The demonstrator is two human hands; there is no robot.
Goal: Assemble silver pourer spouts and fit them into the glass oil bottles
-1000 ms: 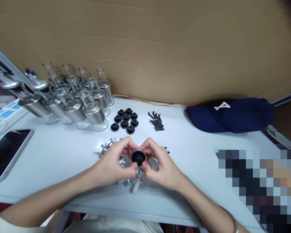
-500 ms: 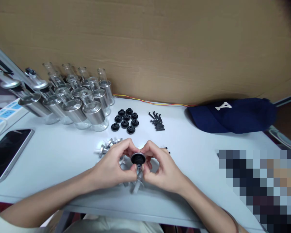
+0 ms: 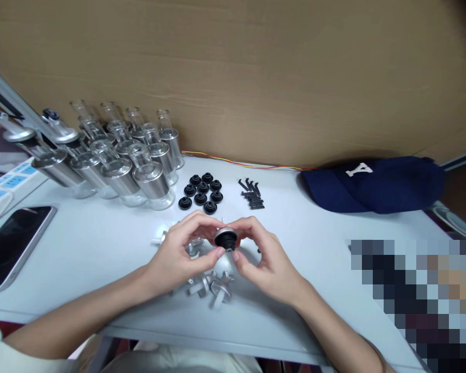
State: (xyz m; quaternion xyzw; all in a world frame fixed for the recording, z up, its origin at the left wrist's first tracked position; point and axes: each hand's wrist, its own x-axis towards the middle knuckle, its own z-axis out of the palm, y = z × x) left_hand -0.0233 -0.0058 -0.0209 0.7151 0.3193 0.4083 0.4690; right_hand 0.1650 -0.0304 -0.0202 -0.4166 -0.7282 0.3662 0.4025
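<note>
Between the fingertips of my left hand (image 3: 188, 243) and my right hand (image 3: 262, 254) is a bottle pourer (image 3: 226, 239), a silver disc with a ribbed black rubber stopper facing me. Both hands pinch it just above the table, fingers at the far rim and thumbs at the near side. Below them lie silver pourer tops (image 3: 221, 290) with pale stems, and more are partly hidden behind my left hand. Beyond my hands sit several black rubber stoppers (image 3: 201, 198) in a cluster. To their right are small black hooked levers (image 3: 252, 194).
Glass bottles with metal sleeves (image 3: 153, 178) stand at the back left, two fitted with pourers. A phone (image 3: 17, 248) and a power strip (image 3: 10, 181) lie at the left. A navy cap (image 3: 373, 186) rests at the back right, before a cardboard wall (image 3: 256, 77).
Both hands have lifted the pourer slightly away from me and to the right. Its stopper's end has tilted, and the silver tops beneath show more.
</note>
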